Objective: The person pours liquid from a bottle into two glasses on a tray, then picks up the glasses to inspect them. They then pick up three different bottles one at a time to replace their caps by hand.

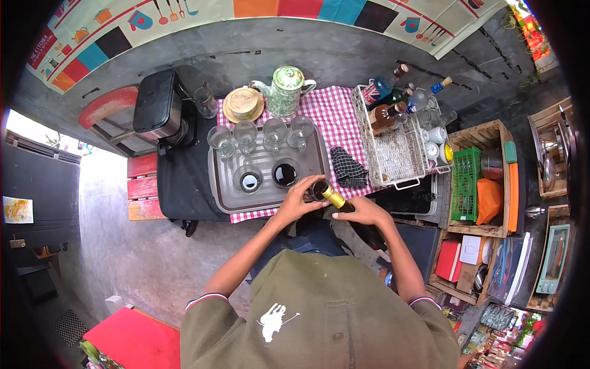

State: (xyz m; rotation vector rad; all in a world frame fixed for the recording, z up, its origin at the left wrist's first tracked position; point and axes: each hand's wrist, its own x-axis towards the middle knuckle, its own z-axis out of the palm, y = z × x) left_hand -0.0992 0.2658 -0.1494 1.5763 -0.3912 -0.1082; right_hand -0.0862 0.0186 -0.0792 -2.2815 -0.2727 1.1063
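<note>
My left hand point(297, 202) is wrapped round a drinking glass point(316, 190) at the tray's front right corner. My right hand point(364, 213) grips a dark bottle with a gold foil neck point(334, 196), tilted with its mouth at the glass rim. Whether liquid is flowing cannot be made out. On the brown tray point(226, 175) stand a glass of dark liquid point(286, 174) and another glass point(250, 181) with dark liquid low in it. Behind them is a row of several clear glass mugs point(246, 136).
A checked cloth point(348, 167) lies right of the tray, beside a white wire basket point(393, 157) with several bottles point(387, 117) and cups. Behind the tray stand a green patterned teapot point(286, 92) and a lidded bowl point(243, 104). A coffee machine point(161, 104) stands left.
</note>
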